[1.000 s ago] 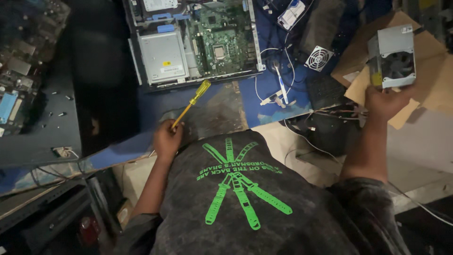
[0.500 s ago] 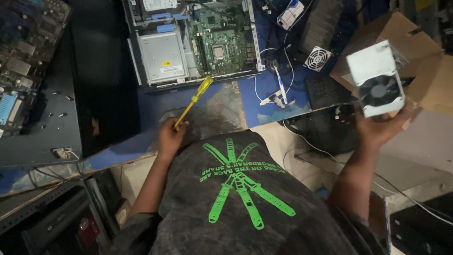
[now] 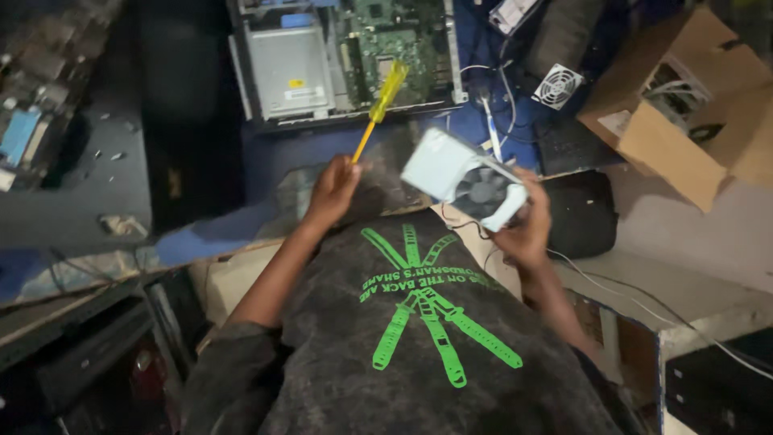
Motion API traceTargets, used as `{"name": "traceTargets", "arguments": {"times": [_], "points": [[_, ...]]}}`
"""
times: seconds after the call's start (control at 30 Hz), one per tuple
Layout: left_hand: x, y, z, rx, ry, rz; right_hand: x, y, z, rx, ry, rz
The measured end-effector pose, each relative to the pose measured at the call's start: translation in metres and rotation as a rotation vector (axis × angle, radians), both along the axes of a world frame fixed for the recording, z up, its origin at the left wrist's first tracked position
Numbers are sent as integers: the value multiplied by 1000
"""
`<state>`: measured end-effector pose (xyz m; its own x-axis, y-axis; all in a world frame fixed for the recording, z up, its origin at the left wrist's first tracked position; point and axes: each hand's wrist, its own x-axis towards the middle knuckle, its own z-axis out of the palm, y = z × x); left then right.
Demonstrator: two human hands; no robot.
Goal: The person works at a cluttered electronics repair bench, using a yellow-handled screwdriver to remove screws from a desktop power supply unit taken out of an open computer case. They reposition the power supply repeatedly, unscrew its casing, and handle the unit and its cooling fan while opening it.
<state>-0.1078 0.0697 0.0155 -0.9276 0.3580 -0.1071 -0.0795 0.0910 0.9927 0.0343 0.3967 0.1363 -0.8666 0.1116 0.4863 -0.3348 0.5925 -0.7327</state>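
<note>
Swung inward, right hand (image 3: pixel 527 234) grips fan unit (image 3: pixel 465 177); left hand (image 3: pixel 332 193) holds screwdriver (image 3: pixel 378 109).

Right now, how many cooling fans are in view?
2. One sits in the pale grey metal power supply box held in the right hand; a loose white square fan lies on the blue bench, right of the open computer case. Others may be hidden.

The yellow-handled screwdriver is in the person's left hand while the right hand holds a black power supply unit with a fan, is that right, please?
Not quite: the head view shows the power supply unit in the right hand is pale grey, not black. The left hand does hold the yellow-handled screwdriver.
</note>
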Motion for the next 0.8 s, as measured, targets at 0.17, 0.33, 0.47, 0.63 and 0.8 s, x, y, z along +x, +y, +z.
{"name": "traceTargets", "arguments": {"times": [0.17,0.33,0.47,0.63,0.8], "points": [[8,-9,-3,26,-202,-19,-22,-28,-30,98,-145,178],[20,-37,-20,-223,-148,68,-33,-50,-63,-457,-603,259],[28,-50,-46,-220,-91,126,-46,-67,-91,-152,-664,243],[43,-61,-60,-251,134,60,-63,-79,-117,-112,-759,303],[46,-59,-40,-359,45,65,-77,-76,-120,75,-538,377]]}}
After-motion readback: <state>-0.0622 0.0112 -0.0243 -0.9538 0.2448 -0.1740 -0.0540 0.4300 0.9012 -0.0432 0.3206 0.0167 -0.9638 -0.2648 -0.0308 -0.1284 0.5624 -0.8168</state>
